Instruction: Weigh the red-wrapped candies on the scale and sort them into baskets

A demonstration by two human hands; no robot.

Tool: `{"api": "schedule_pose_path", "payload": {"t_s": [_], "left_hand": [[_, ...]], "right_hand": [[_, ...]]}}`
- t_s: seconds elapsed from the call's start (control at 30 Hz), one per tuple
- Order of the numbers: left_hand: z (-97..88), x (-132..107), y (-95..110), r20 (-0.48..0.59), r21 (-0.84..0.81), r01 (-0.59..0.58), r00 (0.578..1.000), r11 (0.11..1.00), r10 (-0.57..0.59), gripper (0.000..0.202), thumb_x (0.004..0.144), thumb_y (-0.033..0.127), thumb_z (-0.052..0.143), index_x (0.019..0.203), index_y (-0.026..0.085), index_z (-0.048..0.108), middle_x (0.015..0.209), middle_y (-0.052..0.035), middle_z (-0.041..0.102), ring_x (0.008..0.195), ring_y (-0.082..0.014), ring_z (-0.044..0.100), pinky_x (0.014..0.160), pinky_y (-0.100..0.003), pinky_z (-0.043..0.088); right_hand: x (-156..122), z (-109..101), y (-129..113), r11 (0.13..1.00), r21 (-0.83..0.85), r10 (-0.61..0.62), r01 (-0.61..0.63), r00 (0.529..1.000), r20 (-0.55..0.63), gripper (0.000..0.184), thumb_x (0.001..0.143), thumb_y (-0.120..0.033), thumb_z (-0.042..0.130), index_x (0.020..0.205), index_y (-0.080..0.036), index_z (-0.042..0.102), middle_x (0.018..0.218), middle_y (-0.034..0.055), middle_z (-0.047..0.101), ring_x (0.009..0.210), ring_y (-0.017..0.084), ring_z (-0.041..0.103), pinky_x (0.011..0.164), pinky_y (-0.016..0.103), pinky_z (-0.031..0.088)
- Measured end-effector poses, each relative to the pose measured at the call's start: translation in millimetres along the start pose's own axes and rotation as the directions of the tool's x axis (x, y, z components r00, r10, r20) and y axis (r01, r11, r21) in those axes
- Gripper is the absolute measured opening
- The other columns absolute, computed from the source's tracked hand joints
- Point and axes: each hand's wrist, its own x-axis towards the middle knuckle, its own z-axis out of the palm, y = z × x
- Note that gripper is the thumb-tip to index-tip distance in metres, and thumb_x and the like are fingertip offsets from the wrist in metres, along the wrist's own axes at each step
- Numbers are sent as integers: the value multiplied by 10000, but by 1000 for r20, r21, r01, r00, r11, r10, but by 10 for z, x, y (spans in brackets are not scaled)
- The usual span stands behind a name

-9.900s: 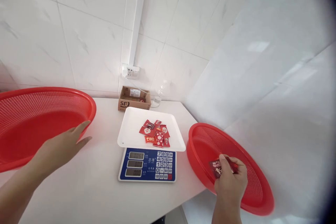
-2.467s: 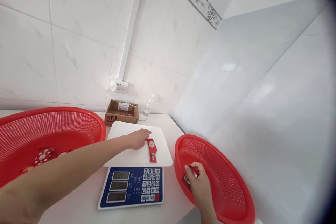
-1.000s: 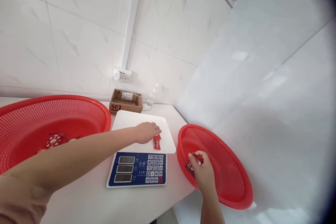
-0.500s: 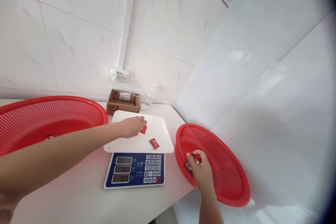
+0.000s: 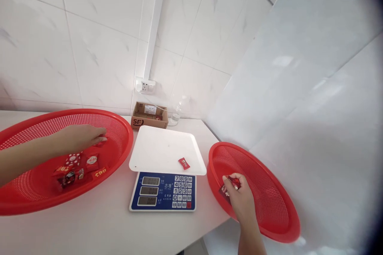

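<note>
A blue digital scale (image 5: pixel 163 192) with a white tray (image 5: pixel 158 147) stands mid-table; one small red candy (image 5: pixel 184 163) lies on the tray. My left hand (image 5: pixel 80 137) hovers over the big red basket (image 5: pixel 119 155) at left, fingers closed on a small red packet (image 5: pixel 100 142). Several red candy packets (image 5: pixel 79 166) lie in that basket. My right hand (image 5: pixel 241 197) rests inside the smaller red basket (image 5: pixel 269 191) at right, pinching dark red packets (image 5: pixel 228 189).
A small cardboard box (image 5: pixel 150 115) and a clear plastic bottle (image 5: pixel 177 112) stand against the tiled wall. A wall socket (image 5: pixel 147 86) sits above the box. The right basket overhangs the table's right edge beside a white panel.
My left hand has left the scale tray and swung left over the big basket with a red packet. One candy stays on the tray. My right hand has kept still.
</note>
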Motion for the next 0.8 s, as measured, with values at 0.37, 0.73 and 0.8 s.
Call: {"api": "schedule_pose_path", "payload": {"t_s": [0.37, 0.73, 0.8], "left_hand": [[586, 573, 1469, 131, 45, -361, 926, 931, 353, 267, 923, 306, 580, 1156, 182, 617, 1232, -86, 628, 1144, -249, 586, 966, -497, 477], [1211, 970, 2225, 354, 52, -542, 795, 839, 492, 282, 910, 321, 605, 1150, 173, 612, 1186, -81, 639, 1014, -218, 638, 866, -442, 541], [1168, 950, 2207, 355, 79, -504, 820, 860, 448, 270, 910, 321, 605, 1132, 168, 616, 1155, -76, 647, 978, -207, 645, 835, -423, 551]], "right_hand": [[10, 10, 5, 999, 25, -19, 19, 1000, -13, 361, 684, -553, 643, 826, -231, 561, 762, 11, 643, 696, 216, 612, 611, 312, 465], [-8, 14, 28, 998, 53, -35, 35, 999, 4, 314, 713, -519, 629, 826, -240, 541, 687, -21, 625, 623, 198, 599, 594, 307, 457], [-12, 8, 26, 998, 53, -29, 28, 999, 18, 317, 720, -524, 625, 829, -241, 536, 688, -22, 624, 627, 199, 602, 594, 307, 458]]}}
